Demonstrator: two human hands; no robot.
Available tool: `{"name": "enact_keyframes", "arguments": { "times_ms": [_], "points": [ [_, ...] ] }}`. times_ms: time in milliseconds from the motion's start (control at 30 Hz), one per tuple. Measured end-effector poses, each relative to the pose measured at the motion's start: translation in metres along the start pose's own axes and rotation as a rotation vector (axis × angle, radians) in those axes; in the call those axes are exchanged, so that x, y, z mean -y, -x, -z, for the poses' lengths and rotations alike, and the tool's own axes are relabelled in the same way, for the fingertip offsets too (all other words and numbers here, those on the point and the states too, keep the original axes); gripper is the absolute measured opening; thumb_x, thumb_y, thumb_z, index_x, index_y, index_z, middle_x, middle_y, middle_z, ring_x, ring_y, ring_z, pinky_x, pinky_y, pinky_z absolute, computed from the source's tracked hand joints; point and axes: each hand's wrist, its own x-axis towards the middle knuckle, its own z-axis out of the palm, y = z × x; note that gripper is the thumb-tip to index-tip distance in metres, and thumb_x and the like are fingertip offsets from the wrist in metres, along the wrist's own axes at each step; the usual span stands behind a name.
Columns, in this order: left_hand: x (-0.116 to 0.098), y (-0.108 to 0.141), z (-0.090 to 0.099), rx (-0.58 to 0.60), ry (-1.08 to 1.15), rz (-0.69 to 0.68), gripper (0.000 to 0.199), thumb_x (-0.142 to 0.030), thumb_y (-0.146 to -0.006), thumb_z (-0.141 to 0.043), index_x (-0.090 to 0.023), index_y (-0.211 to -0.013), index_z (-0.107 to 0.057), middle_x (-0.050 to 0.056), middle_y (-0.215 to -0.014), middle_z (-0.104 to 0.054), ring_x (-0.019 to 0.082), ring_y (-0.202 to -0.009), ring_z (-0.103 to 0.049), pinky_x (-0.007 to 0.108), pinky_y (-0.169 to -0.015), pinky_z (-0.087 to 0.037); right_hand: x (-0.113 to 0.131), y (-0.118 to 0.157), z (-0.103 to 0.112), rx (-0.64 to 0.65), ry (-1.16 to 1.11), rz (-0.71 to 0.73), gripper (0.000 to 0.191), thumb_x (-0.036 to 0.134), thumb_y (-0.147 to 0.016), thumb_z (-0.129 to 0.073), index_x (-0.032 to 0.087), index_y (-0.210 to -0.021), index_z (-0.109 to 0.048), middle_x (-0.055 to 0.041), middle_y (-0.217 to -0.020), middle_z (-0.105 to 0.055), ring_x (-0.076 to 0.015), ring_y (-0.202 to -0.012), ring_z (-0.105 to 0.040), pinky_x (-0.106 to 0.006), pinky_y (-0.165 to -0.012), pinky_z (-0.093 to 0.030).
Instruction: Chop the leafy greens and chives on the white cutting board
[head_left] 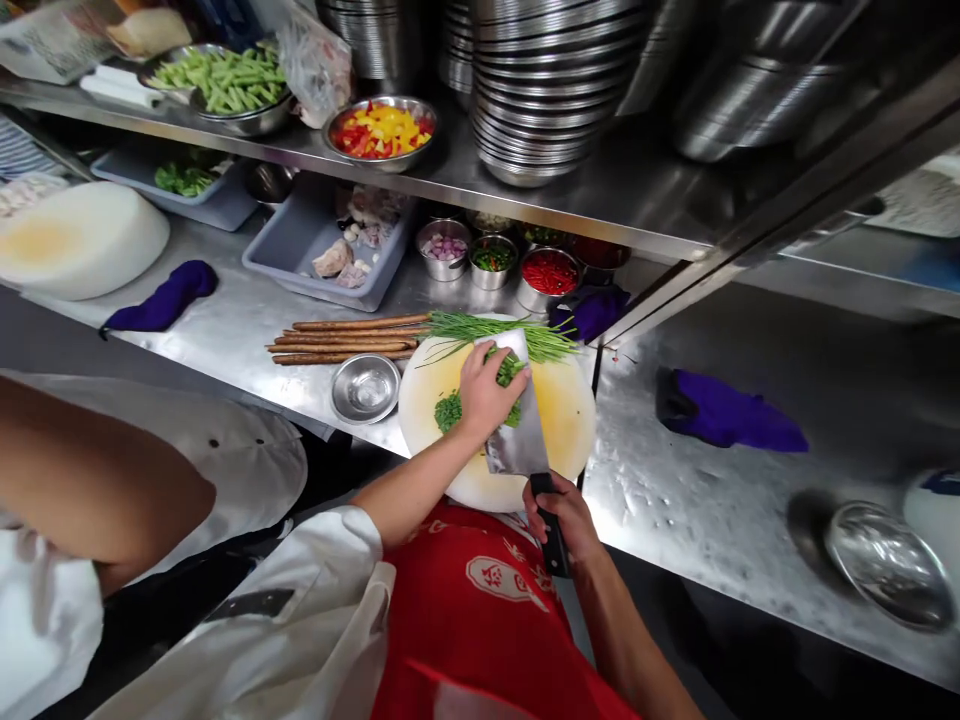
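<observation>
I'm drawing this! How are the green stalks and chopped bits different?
The green stalks are long; the chopped bits are tiny. The stalks lie bundled at the far side of the round board; the bits lie nearer its middle, some on the cleaver. Both are green.

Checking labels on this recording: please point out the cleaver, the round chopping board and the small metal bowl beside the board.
Cleaver (524, 440), head view: on its blade.
Round chopping board (568, 415), head view: bare top, right of the cleaver.
Small metal bowl (366, 388), head view: middle of its inside.
</observation>
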Motion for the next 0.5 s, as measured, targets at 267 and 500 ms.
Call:
{"name": "enact_keyframes", "arguments": {
  "times_ms": [267,500],
  "points": [
    [0.15,-0.022,0.108,-0.235,-0.065,0.281,0.034,-0.041,-0.089,-0.066,-0.019,-0.114,-0.068,0.012,-0.129,-0.062,0.024,-0.126,-0.056,0.04,-0.114,-0.041,-0.027,-0.104,-0.119,0.101,0.159,-0.241,0.014,0.024,-0.06,-0.062,0.02,-0.07,-0.053,0.0045,-0.057,-0.058,-0.0081,-0.037,-0.044,-0.02,-0.032,-0.033],
    [0.241,-0.015,0.126,-0.198,-0.005,0.423,0.024,-0.031,-0.092,-0.057,-0.019,-0.11,-0.065,0.01,-0.119,-0.066,0.02,-0.116,-0.061,0.038,-0.108,-0.046,-0.053,-0.147,-0.174,0.081,0.446,-0.259,0.006,0.024,-0.063,-0.056,0.02,-0.067,-0.056,0.006,-0.042,-0.053,-0.01,-0.033,-0.045,-0.02,-0.035,-0.032]
  ]
}}
